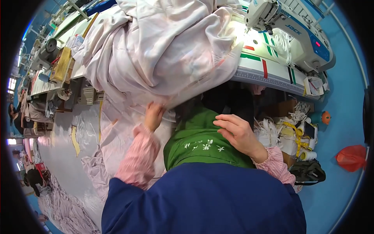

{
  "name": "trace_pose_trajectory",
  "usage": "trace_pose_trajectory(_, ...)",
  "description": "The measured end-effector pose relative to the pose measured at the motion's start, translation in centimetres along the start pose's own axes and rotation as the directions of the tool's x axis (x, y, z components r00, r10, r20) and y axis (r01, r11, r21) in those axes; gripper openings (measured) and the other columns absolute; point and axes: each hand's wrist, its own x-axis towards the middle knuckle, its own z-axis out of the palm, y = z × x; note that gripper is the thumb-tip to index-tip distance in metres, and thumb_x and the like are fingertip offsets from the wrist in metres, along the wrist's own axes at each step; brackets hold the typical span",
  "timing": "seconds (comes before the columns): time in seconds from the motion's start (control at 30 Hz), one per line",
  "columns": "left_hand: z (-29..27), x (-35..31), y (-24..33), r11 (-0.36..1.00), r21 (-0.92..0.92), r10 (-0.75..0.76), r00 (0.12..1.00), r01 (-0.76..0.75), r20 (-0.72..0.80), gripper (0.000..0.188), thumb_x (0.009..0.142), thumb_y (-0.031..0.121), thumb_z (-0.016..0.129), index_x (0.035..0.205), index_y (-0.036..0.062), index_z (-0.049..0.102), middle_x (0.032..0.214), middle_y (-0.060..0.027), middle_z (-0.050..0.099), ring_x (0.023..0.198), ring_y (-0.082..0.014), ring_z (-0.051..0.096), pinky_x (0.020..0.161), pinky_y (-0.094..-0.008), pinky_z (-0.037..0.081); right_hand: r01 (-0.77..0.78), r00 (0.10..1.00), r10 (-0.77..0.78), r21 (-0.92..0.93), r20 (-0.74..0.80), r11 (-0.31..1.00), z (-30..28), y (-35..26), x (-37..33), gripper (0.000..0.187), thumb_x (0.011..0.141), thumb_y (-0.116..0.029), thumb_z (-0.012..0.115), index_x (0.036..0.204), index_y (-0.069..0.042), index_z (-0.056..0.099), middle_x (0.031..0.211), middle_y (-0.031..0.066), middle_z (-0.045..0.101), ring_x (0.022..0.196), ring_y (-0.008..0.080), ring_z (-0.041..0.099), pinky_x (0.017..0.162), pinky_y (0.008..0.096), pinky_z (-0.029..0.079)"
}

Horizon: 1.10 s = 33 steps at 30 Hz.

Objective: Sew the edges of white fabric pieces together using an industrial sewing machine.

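A large, heavily folded sheet of pale pink fabric [156,50] covers the sewing table and drapes over its front edge toward the floor on the left. My left hand [154,116] is closed on the hanging part of this fabric, just below the table edge; its fingertips are partly lost in the folds. Above the green apron [194,136] on my lap, my right hand [238,134] hovers with fingers stretched out and nothing in them. A white sewing machine [296,33] stands on the table to the right of the fabric.
White cord [281,46] hangs in loops beside the machine. Under the table at right are a yellow tape measure [299,138], white bundles and a dark bag [307,171]. A red plastic bag [351,158] lies farther right. More fabric [64,202] is heaped at lower left.
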Motion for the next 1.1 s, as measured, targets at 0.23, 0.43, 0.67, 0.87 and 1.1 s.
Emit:
trace_pose_trajectory(0.23, -18.6, -3.5, 16.5, 0.98, -0.121, -0.171, 0.979, 0.157, -0.115, 0.012, 0.085, 0.01, 0.072, 0.08, 0.0, 0.067, 0.059, -0.0097, 0.06, 0.05, -0.0153, 0.055, 0.05, -0.0271, 0.042, 0.283, 0.949, -0.282, -0.018, -0.142, 0.959, -1.6, -4.1, 5.6, 0.026, 0.076, 0.0, 0.074, 0.101, -0.002, 0.067, 0.101, 0.0114, 0.065, 0.086, 0.0293, 0.064, 0.074, 0.0361, 0.053)
trace_pose_trajectory(0.43, -21.9, 0.9, 23.9, 0.996, -0.01, 0.085, 0.966, -0.09, -0.245, 0.015, 0.082, 0.01, 0.075, 0.075, -0.0002, 0.066, 0.059, -0.0083, 0.061, 0.048, -0.0157, 0.056, 0.048, -0.027, 0.041, 0.415, 0.875, -0.439, -0.153, -0.203, 0.897, -3.4, -6.6, 10.5, 0.023, 0.074, 0.0, 0.074, 0.095, -0.004, 0.066, 0.095, 0.0087, 0.062, 0.084, 0.0267, 0.063, 0.073, 0.0348, 0.051)
trace_pose_trajectory(0.67, -22.7, 1.7, 25.3, 0.979, 0.074, 0.204, 0.954, -0.192, -0.222, 0.014, 0.078, 0.009, 0.076, 0.073, 0.0009, 0.065, 0.062, -0.0099, 0.063, 0.051, -0.0228, 0.06, 0.051, -0.0296, 0.043, 0.454, 0.849, -0.48, -0.162, -0.219, 0.876, -4.4, -7.3, 11.1, 0.018, 0.074, -0.002, 0.075, 0.087, -0.003, 0.062, 0.09, 0.0065, 0.061, 0.082, 0.0263, 0.061, 0.07, 0.0349, 0.051)
trace_pose_trajectory(0.87, -22.9, 1.6, 25.4, 0.963, 0.133, 0.253, 0.953, -0.233, -0.164, 0.015, 0.074, 0.01, 0.078, 0.074, 0.0014, 0.066, 0.063, -0.0095, 0.064, 0.053, -0.024, 0.061, 0.054, -0.0327, 0.045, 0.448, 0.863, -0.477, -0.183, -0.167, 0.875, -5.4, -6.4, 9.8, 0.019, 0.073, 0.002, 0.072, 0.086, -0.002, 0.059, 0.078, 0.0074, 0.058, 0.077, 0.028, 0.059, 0.066, 0.0359, 0.049)
trace_pose_trajectory(1.1, -15.8, 7.8, 24.5, 0.908, -0.159, 0.417, 0.796, -0.388, 0.438, 0.014, 0.086, 0.021, 0.068, 0.085, 0.0077, 0.064, 0.067, -0.009, 0.058, 0.06, -0.0317, 0.06, 0.054, -0.0405, 0.047, 0.155, 0.93, -0.183, -0.113, -0.319, 0.981, -4.2, -2.8, -3.7, 0.024, 0.068, 0.01, 0.069, 0.088, -0.001, 0.061, 0.074, 0.0111, 0.06, 0.064, 0.0279, 0.06, 0.054, 0.0352, 0.047)
